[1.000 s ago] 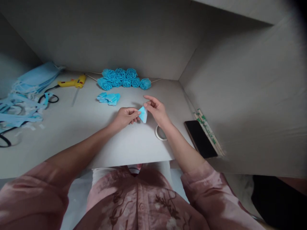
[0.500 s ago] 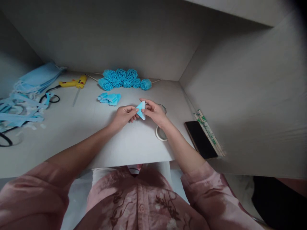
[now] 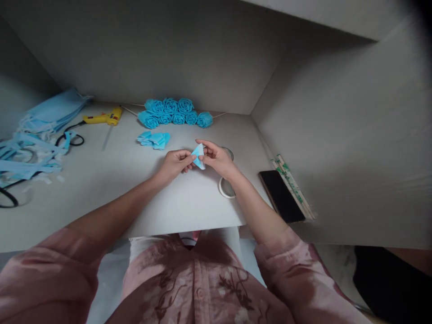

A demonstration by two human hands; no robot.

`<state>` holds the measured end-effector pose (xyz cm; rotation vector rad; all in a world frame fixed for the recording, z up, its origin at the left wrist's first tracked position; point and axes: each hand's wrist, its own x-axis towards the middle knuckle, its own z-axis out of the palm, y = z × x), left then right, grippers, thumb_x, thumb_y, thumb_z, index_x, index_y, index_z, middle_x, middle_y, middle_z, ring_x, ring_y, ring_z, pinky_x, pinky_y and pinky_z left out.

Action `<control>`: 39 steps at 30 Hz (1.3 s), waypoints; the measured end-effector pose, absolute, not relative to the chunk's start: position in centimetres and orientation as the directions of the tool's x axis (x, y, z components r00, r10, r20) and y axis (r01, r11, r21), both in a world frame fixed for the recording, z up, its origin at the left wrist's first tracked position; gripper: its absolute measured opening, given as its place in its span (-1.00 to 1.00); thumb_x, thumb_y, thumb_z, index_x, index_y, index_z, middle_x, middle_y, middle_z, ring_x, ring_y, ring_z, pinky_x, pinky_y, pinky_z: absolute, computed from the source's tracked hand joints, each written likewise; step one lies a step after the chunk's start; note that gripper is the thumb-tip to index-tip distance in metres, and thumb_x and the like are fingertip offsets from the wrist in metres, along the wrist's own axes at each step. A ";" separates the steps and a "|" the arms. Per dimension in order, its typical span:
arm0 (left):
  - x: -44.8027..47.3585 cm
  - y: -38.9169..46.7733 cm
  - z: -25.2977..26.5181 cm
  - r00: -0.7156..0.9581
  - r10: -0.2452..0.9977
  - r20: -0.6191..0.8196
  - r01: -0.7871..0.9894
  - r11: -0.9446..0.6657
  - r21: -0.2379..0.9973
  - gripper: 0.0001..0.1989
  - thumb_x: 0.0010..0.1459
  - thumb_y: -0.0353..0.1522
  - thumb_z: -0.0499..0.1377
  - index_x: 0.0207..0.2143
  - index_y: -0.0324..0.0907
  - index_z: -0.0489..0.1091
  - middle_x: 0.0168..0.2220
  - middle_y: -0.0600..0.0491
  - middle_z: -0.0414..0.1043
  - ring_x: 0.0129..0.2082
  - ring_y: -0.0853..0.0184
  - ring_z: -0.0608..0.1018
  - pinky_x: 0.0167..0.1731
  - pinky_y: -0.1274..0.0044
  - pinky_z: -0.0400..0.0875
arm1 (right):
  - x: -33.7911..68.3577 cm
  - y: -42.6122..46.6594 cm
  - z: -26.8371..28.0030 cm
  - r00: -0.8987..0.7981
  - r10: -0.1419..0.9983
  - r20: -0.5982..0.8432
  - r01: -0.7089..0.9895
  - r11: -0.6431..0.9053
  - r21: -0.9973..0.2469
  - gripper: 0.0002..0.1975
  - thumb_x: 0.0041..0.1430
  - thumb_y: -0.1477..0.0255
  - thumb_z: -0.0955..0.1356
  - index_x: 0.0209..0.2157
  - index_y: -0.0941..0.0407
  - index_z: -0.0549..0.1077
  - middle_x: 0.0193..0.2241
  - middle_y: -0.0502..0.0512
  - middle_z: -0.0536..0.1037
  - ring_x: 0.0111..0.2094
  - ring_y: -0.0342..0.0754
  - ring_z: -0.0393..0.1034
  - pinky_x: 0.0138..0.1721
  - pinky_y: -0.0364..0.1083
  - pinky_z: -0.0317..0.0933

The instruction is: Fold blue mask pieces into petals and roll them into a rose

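Between my two hands is a small folded triangle of blue-and-white mask fabric (image 3: 199, 155), held above the table. My left hand (image 3: 176, 164) pinches its left point between thumb and fingers. On the other side, my right hand (image 3: 218, 158) grips the wider white edge, thumb in front and fingers behind. A little pile of folded blue fabric pieces (image 3: 153, 140) lies to the left, beyond my left hand. Several blue fabric roses (image 3: 170, 106) on thin sticks are stacked at the back. A roll of tape (image 3: 226, 188) lies flat beside my right wrist, and another round item is partly hidden behind that hand.
At the left are a yellow glue gun (image 3: 103, 118) with a black cord, a stack of blue face masks (image 3: 56, 110) and a heap of cut strips (image 3: 29, 155). A phone (image 3: 281, 195) and wrapped sticks (image 3: 295, 186) lie by the right wall.
The fabric triangle has tilted slightly in my fingers, its top corner shifting a little. Both hands keep their grip in nearly the same place.
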<state>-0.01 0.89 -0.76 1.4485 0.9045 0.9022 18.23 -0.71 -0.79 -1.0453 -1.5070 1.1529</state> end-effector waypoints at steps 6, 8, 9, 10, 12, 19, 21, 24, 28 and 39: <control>0.2 0.9 -1.1 0.421 0.906 0.051 0.080 -0.093 0.992 -0.68 -0.06 -0.15 0.30 -0.57 -0.21 0.38 -0.63 0.12 0.37 -0.67 0.51 0.31 -0.65 0.62 0.18 | 17.9 -0.7 -1.1 -0.203 0.963 0.178 0.048 0.191 -0.980 -0.43 0.02 0.28 0.45 0.10 0.06 0.40 -0.42 -0.07 0.42 -0.38 -0.17 0.34 -0.29 -0.16 0.28; 0.3 0.9 -1.2 0.445 0.894 0.055 0.111 -0.116 0.987 -0.69 -0.05 -0.16 0.30 -0.58 -0.21 0.38 -0.63 0.11 0.37 -0.68 0.51 0.31 -0.65 0.62 0.18 | 18.2 -0.2 -1.4 -0.147 0.967 0.208 0.056 0.218 -0.974 -0.44 -0.01 0.28 0.47 0.06 0.06 0.43 -0.43 -0.09 0.39 -0.40 -0.18 0.31 -0.29 -0.16 0.27; 0.3 1.0 -1.2 0.448 0.892 0.059 0.119 -0.125 0.985 -0.70 -0.04 -0.16 0.29 -0.57 -0.21 0.38 -0.63 0.11 0.38 -0.67 0.51 0.31 -0.65 0.62 0.18 | 18.6 0.1 -1.4 -0.098 0.970 0.222 0.058 0.228 -0.972 -0.45 -0.02 0.28 0.47 0.04 0.07 0.44 -0.43 -0.08 0.39 -0.40 -0.19 0.30 -0.30 -0.16 0.27; 0.2 1.1 -1.2 0.442 0.895 0.062 0.121 -0.128 0.984 -0.71 -0.04 -0.17 0.29 -0.57 -0.21 0.39 -0.62 0.10 0.39 -0.67 0.51 0.31 -0.65 0.62 0.18 | 19.1 0.3 -1.3 -0.033 0.971 0.236 0.062 0.238 -0.969 -0.47 -0.02 0.27 0.46 0.03 0.08 0.44 -0.41 -0.07 0.40 -0.41 -0.19 0.29 -0.30 -0.15 0.28; 0.2 1.3 -1.2 0.404 0.912 0.067 0.107 -0.120 0.987 -0.72 -0.03 -0.19 0.28 -0.55 -0.22 0.39 -0.61 0.10 0.41 -0.67 0.51 0.31 -0.65 0.63 0.19 | 20.4 0.8 -0.7 0.137 0.952 0.273 0.098 0.261 -0.960 -0.49 0.03 0.23 0.42 0.03 0.08 0.44 -0.38 -0.04 0.40 -0.41 -0.18 0.27 -0.31 -0.14 0.30; 0.0 1.5 -0.7 0.317 0.944 0.086 0.016 -0.096 0.995 -0.74 0.00 -0.21 0.28 -0.53 -0.21 0.38 -0.62 0.12 0.39 -0.68 0.51 0.31 -0.65 0.62 0.16 | 24.8 0.3 3.6 0.252 0.886 0.390 0.353 0.291 -0.889 -0.59 0.16 0.23 0.33 0.02 0.04 0.45 -0.36 0.01 0.47 -0.39 -0.17 0.31 -0.30 -0.15 0.31; 0.0 1.5 -0.7 0.330 0.940 0.087 0.013 -0.097 0.995 -0.75 0.01 -0.22 0.27 -0.53 -0.22 0.38 -0.62 0.11 0.40 -0.68 0.51 0.32 -0.65 0.62 0.16 | 25.3 -0.4 3.9 0.181 0.914 0.363 0.442 0.254 -0.860 -0.63 0.14 0.27 0.33 -0.02 0.08 0.49 -0.39 0.00 0.49 -0.42 -0.17 0.31 -0.33 -0.14 0.28; 0.0 1.6 -0.8 0.326 0.940 0.104 0.017 -0.115 0.993 -0.75 0.02 -0.22 0.27 -0.54 -0.21 0.38 -0.62 0.10 0.41 -0.69 0.51 0.32 -0.65 0.62 0.14 | 25.4 -2.3 3.5 0.111 0.943 0.313 0.705 0.148 -0.693 -0.68 0.14 0.39 0.33 -0.07 0.13 0.53 -0.40 0.03 0.54 -0.41 -0.14 0.36 -0.29 -0.11 0.26; -0.2 1.8 -0.9 0.310 0.943 0.123 0.003 -0.130 0.991 -0.75 0.02 -0.22 0.26 -0.54 -0.21 0.37 -0.61 0.09 0.42 -0.68 0.50 0.33 -0.65 0.63 0.13 | 24.9 -6.2 2.8 0.055 0.972 0.227 0.958 0.013 -0.286 -0.71 0.22 0.41 0.31 -0.08 0.13 0.57 -0.35 0.15 0.61 -0.32 0.01 0.47 -0.23 -0.06 0.25; 0.0 1.4 -0.9 0.330 0.937 0.113 -0.032 -0.109 0.994 -0.72 -0.01 -0.19 0.29 -0.55 -0.22 0.37 -0.62 0.11 0.42 -0.70 0.53 0.31 -0.67 0.64 0.13 | 22.2 -6.5 2.0 0.143 0.961 0.238 0.977 -0.099 -0.188 -0.73 0.25 0.46 0.29 -0.08 0.15 0.56 -0.17 0.22 0.63 -0.18 0.04 0.51 -0.17 -0.08 0.26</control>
